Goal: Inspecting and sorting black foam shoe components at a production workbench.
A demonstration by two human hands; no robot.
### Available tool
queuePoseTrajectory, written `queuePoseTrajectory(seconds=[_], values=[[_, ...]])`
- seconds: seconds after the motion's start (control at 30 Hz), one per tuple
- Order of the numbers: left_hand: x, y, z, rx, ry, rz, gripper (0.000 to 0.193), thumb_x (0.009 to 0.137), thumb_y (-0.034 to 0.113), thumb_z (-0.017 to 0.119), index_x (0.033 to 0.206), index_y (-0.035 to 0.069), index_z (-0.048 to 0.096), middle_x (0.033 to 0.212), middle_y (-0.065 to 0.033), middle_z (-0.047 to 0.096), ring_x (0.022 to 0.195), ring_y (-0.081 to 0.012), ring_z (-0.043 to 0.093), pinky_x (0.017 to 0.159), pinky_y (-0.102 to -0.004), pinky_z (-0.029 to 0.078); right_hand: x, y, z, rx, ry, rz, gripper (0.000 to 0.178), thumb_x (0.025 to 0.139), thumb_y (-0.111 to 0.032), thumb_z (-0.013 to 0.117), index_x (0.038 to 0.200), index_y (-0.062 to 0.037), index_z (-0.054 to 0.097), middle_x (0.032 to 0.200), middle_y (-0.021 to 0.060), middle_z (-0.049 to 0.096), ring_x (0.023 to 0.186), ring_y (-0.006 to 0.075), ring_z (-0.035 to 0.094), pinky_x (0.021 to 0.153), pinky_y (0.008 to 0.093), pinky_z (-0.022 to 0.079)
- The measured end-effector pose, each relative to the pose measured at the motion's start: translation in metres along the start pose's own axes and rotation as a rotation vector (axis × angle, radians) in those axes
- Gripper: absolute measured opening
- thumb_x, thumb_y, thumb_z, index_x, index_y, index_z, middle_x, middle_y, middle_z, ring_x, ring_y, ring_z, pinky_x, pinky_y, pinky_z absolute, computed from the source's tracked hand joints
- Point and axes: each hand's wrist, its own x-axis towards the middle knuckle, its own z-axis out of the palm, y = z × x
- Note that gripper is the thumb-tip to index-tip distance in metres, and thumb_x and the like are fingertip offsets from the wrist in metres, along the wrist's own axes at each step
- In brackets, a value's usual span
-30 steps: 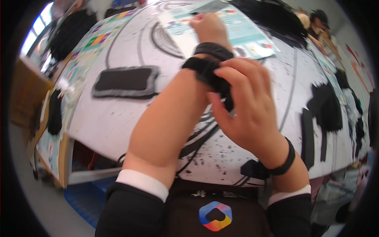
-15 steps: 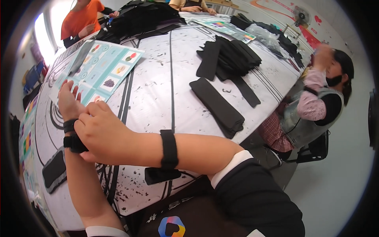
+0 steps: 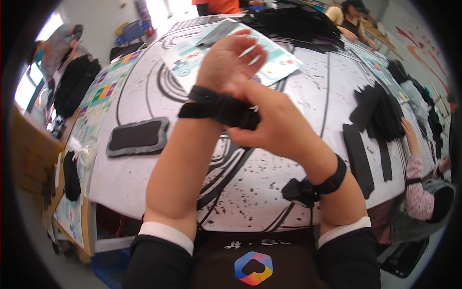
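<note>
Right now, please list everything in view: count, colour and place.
table: one, white, centre
pad: one, black with grey border, left
sheets: at least two, multicoloured, far and right
strip: one, grey, on far sheet
piles: at least two, black, far and left
flat pieces: several, black, table's right
basket: one, blue, lower left
co-workers: at least three, clothing varied, around table
wrist straps: at least three, black, both wrists
sleeves: two, black, bottom
left hand: one, bare, above table
right hand: one, bare, at left wrist

Left of the hands (image 3: 272, 118), a pad (image 3: 134, 137) lies on the table (image 3: 308, 103).
</note>
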Motion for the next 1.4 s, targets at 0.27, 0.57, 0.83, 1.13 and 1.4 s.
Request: queuePoseTrajectory(seconds=[0.27,0.57,0.83,1.13,1.4], values=[[0.014,-0.027,-0.027,0.839,0.097,0.074,0.021,0.090,0.011,0.051,0.109,0.001,0.052,0.083,-0.0096,0.061,0.075,-0.0204,0.060,0.073,-0.0320,0.051,0.002,0.009,0.007,-0.181,0.102,-0.017,0.035,0.070,-0.014,0.080,0.095,-0.0012,0.059,0.079,0.0077,0.064,0.066,0.0150,0.063,0.063,0.0252,0.051],[0.017,-0.021,-0.045,1.737,-0.108,0.181,0.028,0.094,0.026,0.048,0.107,0.004,0.058,0.093,-0.0186,0.067,0.088,-0.0322,0.064,0.078,-0.0386,0.048,-0.002,0.016,0.025,-0.027,0.126,0.249,0.031,0.077,-0.020,0.073,0.094,-0.0010,0.056,0.086,0.0113,0.060,0.071,0.0257,0.061,0.060,0.0325,0.049],[-0.009,-0.026,-0.032,1.912,0.009,0.028,0.019,0.088,0.018,0.054,0.099,0.004,0.059,0.091,-0.0187,0.064,0.089,-0.0367,0.060,0.077,-0.0420,0.046,0.000,0.019,0.020,-0.646,0.087,-0.319,0.037,0.069,-0.004,0.065,0.106,-0.0025,0.061,0.103,0.0106,0.060,0.093,0.0282,0.058,0.084,0.0382,0.048],[-0.013,-0.047,-0.069,2.131,-0.244,0.321,0.015,0.084,0.016,0.058,0.095,0.006,0.062,0.089,-0.0208,0.061,0.088,-0.0395,0.058,0.076,-0.0438,0.044,0.001,0.027,0.042,-0.576,-0.045,-0.416,0.021,0.068,-0.011,0.057,0.082,0.0035,0.062,0.083,0.0134,0.061,0.083,0.0280,0.060,0.075,0.0377,0.050],[0.009,-0.071,-0.064,2.003,-0.305,0.180,0.012,0.086,0.013,0.062,0.091,0.003,0.059,0.080,-0.0156,0.063,0.075,-0.0328,0.061,0.068,-0.0396,0.047,-0.008,0.047,0.050,-0.673,-0.032,-0.328,0.018,0.074,-0.016,0.059,0.084,-0.0015,0.062,0.096,0.0192,0.066,0.075,0.0261,0.063,0.071,0.0363,0.051]])
